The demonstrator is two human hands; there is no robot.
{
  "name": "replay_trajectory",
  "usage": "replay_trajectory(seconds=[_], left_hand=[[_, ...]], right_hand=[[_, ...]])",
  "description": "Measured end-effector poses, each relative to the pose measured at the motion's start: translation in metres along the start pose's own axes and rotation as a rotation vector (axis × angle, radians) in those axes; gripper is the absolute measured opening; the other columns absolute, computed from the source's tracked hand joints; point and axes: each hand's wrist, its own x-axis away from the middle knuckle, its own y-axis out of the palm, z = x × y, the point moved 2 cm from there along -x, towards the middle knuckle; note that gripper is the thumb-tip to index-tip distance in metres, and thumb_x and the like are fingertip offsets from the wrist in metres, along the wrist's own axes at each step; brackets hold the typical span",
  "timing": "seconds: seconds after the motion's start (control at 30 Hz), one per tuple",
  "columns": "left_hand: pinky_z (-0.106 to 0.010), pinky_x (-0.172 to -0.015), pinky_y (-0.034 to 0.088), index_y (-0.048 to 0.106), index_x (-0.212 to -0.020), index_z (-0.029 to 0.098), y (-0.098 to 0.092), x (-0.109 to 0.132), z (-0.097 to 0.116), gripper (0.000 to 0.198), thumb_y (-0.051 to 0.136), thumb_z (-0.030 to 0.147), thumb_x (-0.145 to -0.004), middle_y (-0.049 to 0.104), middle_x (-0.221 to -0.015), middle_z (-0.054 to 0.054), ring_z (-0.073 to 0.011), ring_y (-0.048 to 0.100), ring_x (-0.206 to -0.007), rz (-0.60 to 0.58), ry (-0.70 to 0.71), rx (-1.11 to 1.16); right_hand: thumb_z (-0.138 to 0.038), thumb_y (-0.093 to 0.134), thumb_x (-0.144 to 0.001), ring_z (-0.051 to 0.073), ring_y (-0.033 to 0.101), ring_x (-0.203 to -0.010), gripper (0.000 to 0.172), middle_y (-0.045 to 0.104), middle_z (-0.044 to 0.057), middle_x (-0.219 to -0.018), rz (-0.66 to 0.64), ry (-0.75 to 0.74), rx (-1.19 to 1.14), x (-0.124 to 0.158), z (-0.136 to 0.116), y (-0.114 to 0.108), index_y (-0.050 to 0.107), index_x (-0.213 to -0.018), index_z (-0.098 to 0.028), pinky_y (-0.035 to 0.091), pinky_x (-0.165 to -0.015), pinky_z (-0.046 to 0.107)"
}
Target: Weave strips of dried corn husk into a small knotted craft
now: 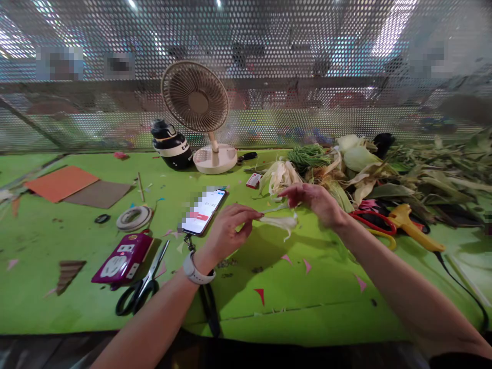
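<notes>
My left hand [234, 225] is closed in a pinch on the narrow end of a pale corn husk piece [282, 222]. That piece flares toward the right, and a thin curl hangs from it. My right hand [313, 201] is held just above and to the right, fingers curled together. A thin pale green strip [275, 208] runs between the two hands and ends by the right fingertips; whether they grip it is unclear. Behind the right hand lie a bunch of dry husks [283, 177] and a bundle of green string [307, 156].
A phone [203, 211] lies beyond my left hand. Black scissors [144, 287], a purple pouch [125, 259] and a tape roll [134, 218] are at left. A fan [215, 158] and bottle [172, 148] stand behind. Red-handled scissors [374, 219] and a yellow glue gun [415, 228] lie right.
</notes>
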Motion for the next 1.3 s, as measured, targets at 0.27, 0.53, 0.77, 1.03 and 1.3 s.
replay_trajectory(seconds=[0.27,0.53,0.77,1.03,1.3], left_hand=[[-0.053,-0.108,0.024,0.070,-0.098,0.030,0.001,0.005,0.008,0.029,0.053,0.015,-0.080,0.070,-0.105,-0.004,-0.0255,0.056,-0.110,-0.032,0.189,-0.427],[-0.049,-0.113,0.017,0.050,-0.130,0.026,0.000,0.006,0.006,0.049,0.055,0.018,-0.083,0.058,-0.128,-0.008,-0.0235,0.049,-0.122,0.251,0.253,-0.586],[-0.056,-0.112,0.010,0.050,-0.128,0.023,0.006,0.003,0.011,0.042,0.053,0.027,-0.087,0.053,-0.134,-0.010,-0.0287,0.039,-0.132,0.095,0.213,-0.650],[-0.026,-0.054,0.047,0.049,-0.080,0.019,0.036,0.014,0.007,0.028,0.045,0.044,-0.089,0.063,-0.065,-0.001,-0.0135,0.060,-0.055,-0.298,-0.439,0.513],[-0.022,-0.073,0.050,0.052,-0.092,0.018,0.052,0.022,0.008,0.023,0.068,0.028,-0.079,0.065,-0.079,0.000,-0.0099,0.064,-0.073,-0.093,-0.622,1.225]], right_hand=[[-0.034,0.061,-0.080,0.016,0.055,-0.070,0.020,0.064,0.006,-0.075,-0.129,-0.142,0.927,0.011,0.003,0.046,0.069,-0.079,-0.016,0.036,-0.062,0.026],[-0.021,0.058,-0.078,0.012,0.054,-0.064,0.013,0.060,0.001,-0.070,-0.121,-0.050,0.643,0.006,0.006,0.039,0.062,-0.068,-0.015,0.038,-0.061,0.024],[-0.019,0.051,-0.087,0.017,0.059,-0.073,0.016,0.067,0.006,-0.081,-0.269,-0.174,0.927,0.009,-0.010,0.027,0.066,-0.086,-0.015,0.043,-0.072,0.032],[-0.025,0.050,-0.092,0.022,0.059,-0.103,0.020,0.067,0.007,-0.106,0.014,-0.435,1.051,0.008,-0.022,0.016,0.064,-0.105,-0.020,0.030,-0.105,0.049],[-0.032,0.058,-0.084,0.021,0.059,-0.089,0.026,0.060,0.012,-0.104,0.425,-0.245,0.653,0.006,-0.011,0.015,0.057,-0.104,-0.016,0.050,-0.078,0.039]])
